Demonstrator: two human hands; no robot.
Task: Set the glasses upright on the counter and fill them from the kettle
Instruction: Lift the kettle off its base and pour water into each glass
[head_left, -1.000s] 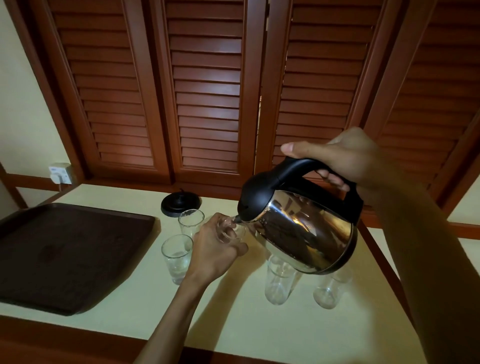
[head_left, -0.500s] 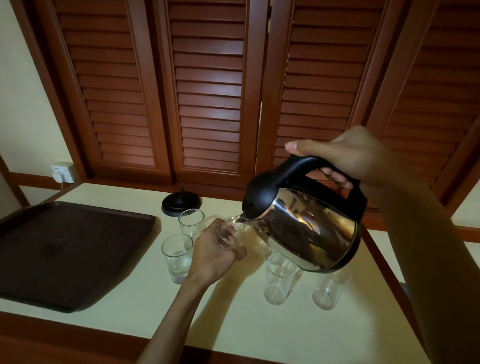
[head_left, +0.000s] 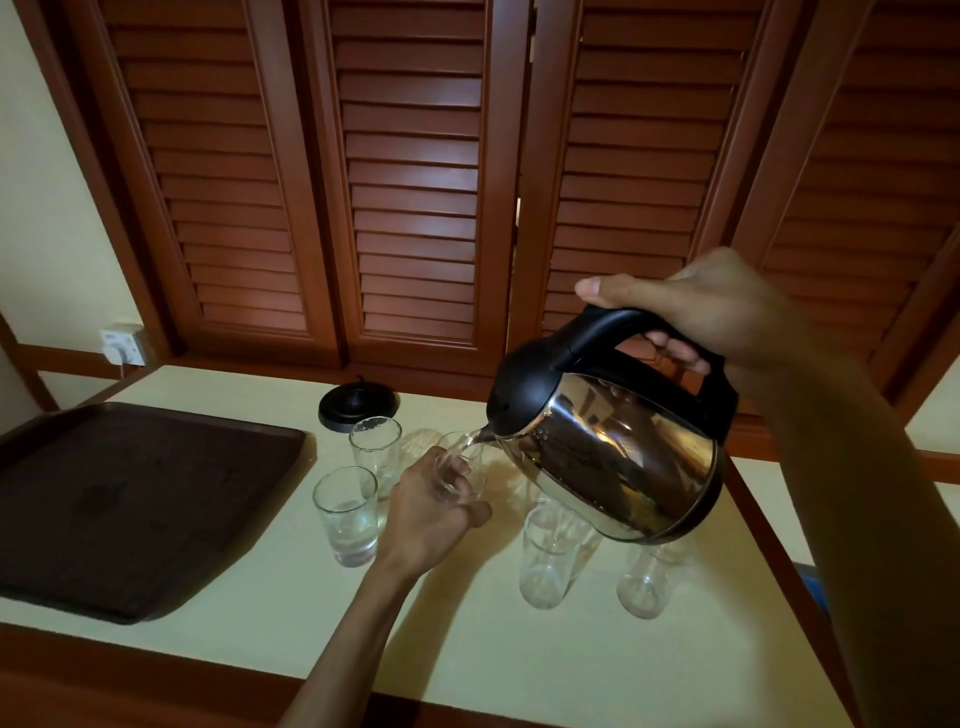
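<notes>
Head view: right hand (head_left: 711, 306) is wrapping the black handle of the polished steel kettle (head_left: 613, 457), tilting it spout-down to the left. Spout tip is sitting just over the rim of the clear tumbler (head_left: 460, 467) that the left hand (head_left: 431, 509) is gripping around its side, fingers curled. Glass is upright, directly left of and below the spout; a thin stream is running in. Fill level hard to read. Two clear glasses at left (head_left: 348, 514) are standing on the cream counter (head_left: 467, 649); two more (head_left: 550, 556) are waiting under the kettle.
</notes>
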